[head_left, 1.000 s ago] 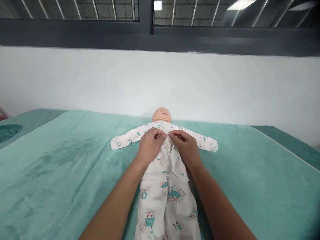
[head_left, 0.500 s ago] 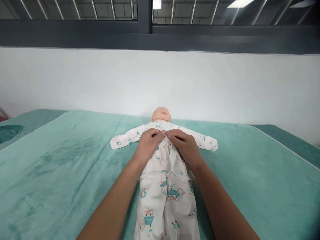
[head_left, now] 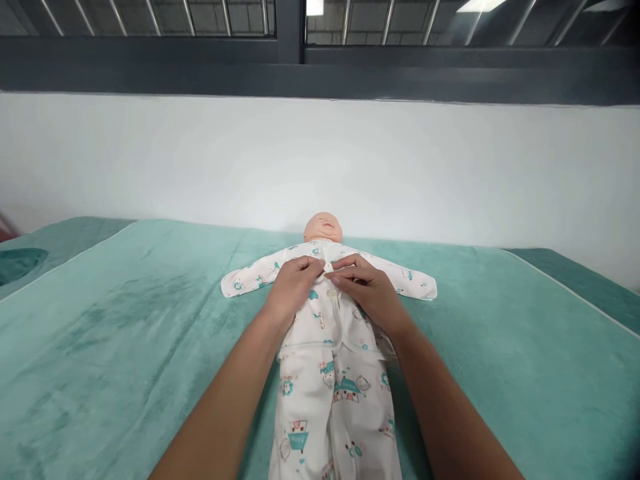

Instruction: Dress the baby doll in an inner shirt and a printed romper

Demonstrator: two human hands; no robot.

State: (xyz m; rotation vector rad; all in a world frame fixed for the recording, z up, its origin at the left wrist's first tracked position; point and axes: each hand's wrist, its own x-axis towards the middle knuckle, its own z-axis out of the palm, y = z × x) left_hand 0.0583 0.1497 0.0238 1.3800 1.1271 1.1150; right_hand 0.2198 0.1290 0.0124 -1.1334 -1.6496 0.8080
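Observation:
A baby doll (head_left: 323,228) lies on its back, its sleeved arms spread to both sides. It wears a white printed baby shirt (head_left: 320,320) with a button visible on the front, and matching baby trousers (head_left: 313,407) below. At the upper chest, my left hand (head_left: 296,285) pinches the shirt's front edge between thumb and fingers. Close beside it, my right hand (head_left: 367,290) has thumb and index finger at the same front opening, a bit of white cloth between them. The fingertips partly hide the fastening there.
A green plush cover (head_left: 150,320) spreads under the doll on both sides. Behind the doll's head rises a white wall (head_left: 320,153), with a dark window frame (head_left: 290,67) and metal bars above. A darker green fold (head_left: 23,263) lies at the far left.
My right thumb and index finger have parted a little at the shirt front, and the fingertips of both hands are slightly farther apart. The doll lies as before.

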